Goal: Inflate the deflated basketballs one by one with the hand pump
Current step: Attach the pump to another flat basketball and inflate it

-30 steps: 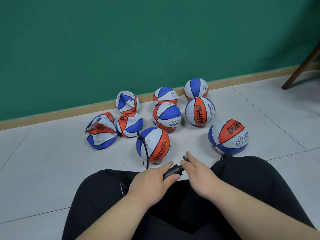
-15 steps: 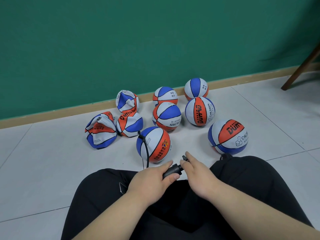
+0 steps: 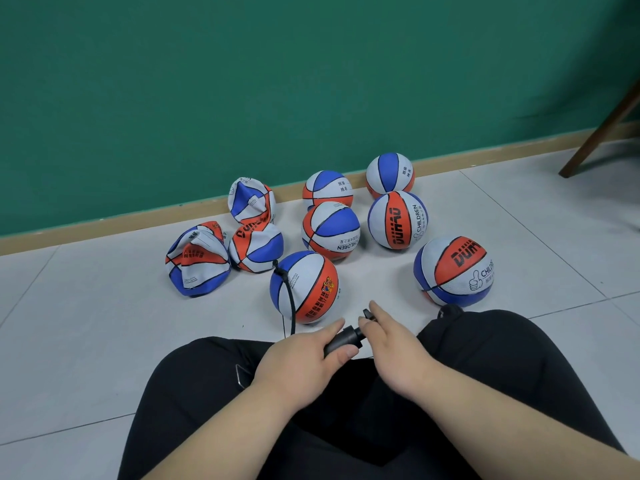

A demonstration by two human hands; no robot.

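Note:
A small black hand pump lies across my lap. My left hand is wrapped around its barrel and my right hand grips its handle end, pushed close to the barrel. A black hose runs from the pump up to the valve of the nearest basketball, which looks round. Three crumpled deflated balls lie to the left: one by the wall, one in front of it, and one furthest left.
Several round red, white and blue balls sit beyond and to the right, the closest by my right knee. A green wall with a wooden skirting runs behind. A wooden furniture leg slants at far right. My black-trousered legs fill the foreground.
Hardly anything has moved; the hands stay on the pump with the handle still close to the barrel.

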